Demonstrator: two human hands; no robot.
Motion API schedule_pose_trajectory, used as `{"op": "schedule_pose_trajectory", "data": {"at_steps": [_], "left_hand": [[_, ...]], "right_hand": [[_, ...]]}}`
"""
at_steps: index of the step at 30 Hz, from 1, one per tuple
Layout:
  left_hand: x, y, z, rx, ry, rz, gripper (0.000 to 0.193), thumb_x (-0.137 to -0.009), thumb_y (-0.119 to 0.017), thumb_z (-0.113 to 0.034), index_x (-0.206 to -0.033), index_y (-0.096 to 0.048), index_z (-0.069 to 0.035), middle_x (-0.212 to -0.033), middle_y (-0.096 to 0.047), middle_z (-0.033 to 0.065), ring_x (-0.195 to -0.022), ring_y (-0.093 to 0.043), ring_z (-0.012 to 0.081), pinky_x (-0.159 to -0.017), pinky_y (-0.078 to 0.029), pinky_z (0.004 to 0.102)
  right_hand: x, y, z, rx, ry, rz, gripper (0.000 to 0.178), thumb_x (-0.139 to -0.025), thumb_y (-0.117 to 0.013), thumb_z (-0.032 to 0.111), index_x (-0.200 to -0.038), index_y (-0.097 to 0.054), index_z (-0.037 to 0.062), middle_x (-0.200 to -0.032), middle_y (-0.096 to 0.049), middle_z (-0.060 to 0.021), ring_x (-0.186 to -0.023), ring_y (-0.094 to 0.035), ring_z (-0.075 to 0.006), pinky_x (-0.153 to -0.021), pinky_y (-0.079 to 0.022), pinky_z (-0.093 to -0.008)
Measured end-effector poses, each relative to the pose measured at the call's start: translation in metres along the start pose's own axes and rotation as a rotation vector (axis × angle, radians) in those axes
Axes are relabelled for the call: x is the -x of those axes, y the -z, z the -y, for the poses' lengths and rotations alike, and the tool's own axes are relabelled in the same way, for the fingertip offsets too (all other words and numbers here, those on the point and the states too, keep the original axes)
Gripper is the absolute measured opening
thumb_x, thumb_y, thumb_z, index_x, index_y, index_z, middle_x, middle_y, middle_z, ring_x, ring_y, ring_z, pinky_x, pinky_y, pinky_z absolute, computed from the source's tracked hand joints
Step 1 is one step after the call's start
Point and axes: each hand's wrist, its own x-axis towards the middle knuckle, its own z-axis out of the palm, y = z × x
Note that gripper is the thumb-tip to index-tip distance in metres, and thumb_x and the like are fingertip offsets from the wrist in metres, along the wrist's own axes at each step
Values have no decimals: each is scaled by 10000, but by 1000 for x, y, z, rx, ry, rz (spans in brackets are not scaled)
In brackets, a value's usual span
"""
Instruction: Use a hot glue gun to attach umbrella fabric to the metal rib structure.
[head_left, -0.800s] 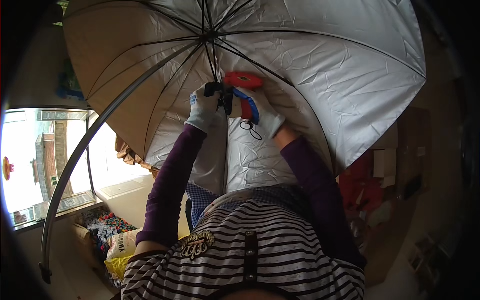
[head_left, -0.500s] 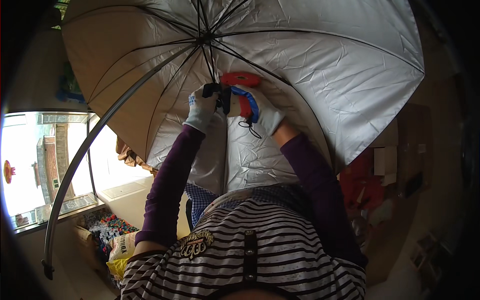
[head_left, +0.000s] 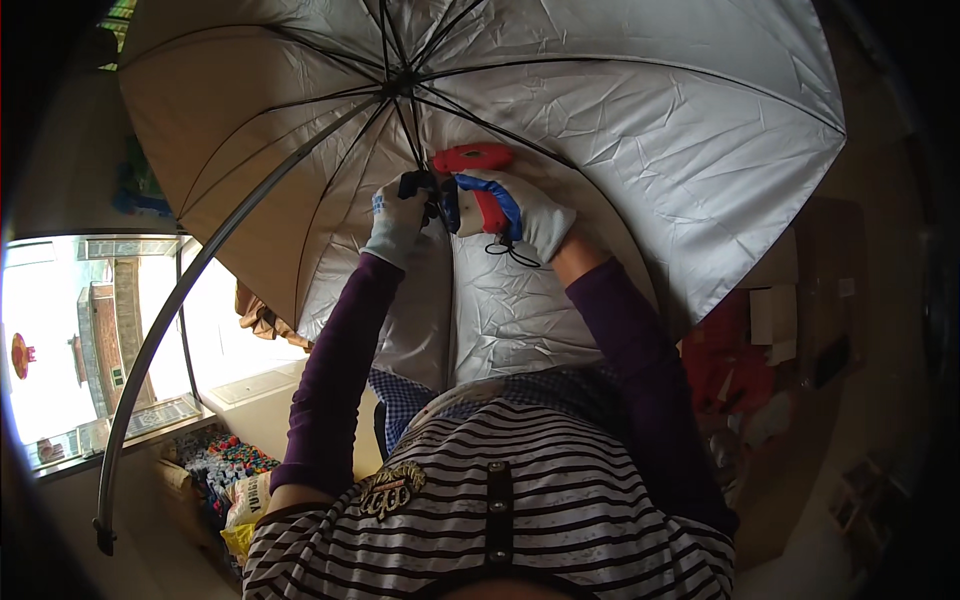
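An open umbrella (head_left: 690, 150) with a silver inner side spreads before me, its dark ribs meeting at a hub (head_left: 401, 84). My left hand (head_left: 398, 215), in a white glove with dark fingertips, is closed at the lower end of thin black struts (head_left: 412, 135); its fingers hide exactly what they pinch. Just beside it, my right hand (head_left: 535, 215), also gloved, is wrapped round a red-and-white hand tool (head_left: 488, 210) with a black cord loop (head_left: 515, 255) hanging below. The tool's red rounded upper part (head_left: 472, 157) shows above my fingers; its exact kind is unclear.
A long curved dark rod (head_left: 165, 310) arcs from the hub down to the lower left. Beyond it stands a bright window (head_left: 75, 340). Colourful small pieces (head_left: 225, 460) and a sack (head_left: 248, 500) lie at lower left. Red material (head_left: 725, 355) and a pale box (head_left: 772, 315) are on the right.
The umbrella and both hands have shifted slightly left in view, and the hub sits a little lower. Both hands keep their closed grip, with the tool still in my right hand.
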Motion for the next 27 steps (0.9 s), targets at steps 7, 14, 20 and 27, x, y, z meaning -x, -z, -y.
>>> {"op": "schedule_pose_trajectory", "data": {"at_steps": [7, 14, 20, 27], "left_hand": [[-9, 3, 15, -83, -86, -76, 161, -846, -572, -8, -956, -690, -6, -701, -664, 43, -540, -617, 116, -465, -463, 250], [0, -3, -11, 62, -35, 19, 143, -837, -613, -57, -948, -689, -8, -688, -663, 53, -547, -613, 110, -477, -471, 267], [-2, 5, 11, -132, -123, -72, 172, -814, -644, -137, -948, -692, -40, -709, -676, 104, -593, -655, 190, -534, -500, 332], [-11, 13, 6, -363, -227, -48, 236, -805, -620, -276, -957, -697, -112, -835, -686, 153, -826, -657, 364, -731, -514, 430]], "right_hand": [[-11, -30, 14, 812, 29, -133, 170, -922, -574, 196, -1024, -598, 61, -961, -659, -8, -820, -591, -111, -797, -486, -267], [-13, -25, 16, 954, -7, -283, 256, -893, -609, 245, -1050, -629, 44, -957, -665, -12, -839, -609, -97, -770, -483, -259], [-25, -69, -2, 477, -104, -650, 300, -850, -666, 277, -1012, -651, 26, -919, -682, -29, -802, -629, -115, -720, -498, -277], [-23, -34, -1, 519, 11, -593, 303, -899, -622, 310, -1033, -636, 38, -845, -666, -59, -674, -638, -164, -608, -549, -296]]}}
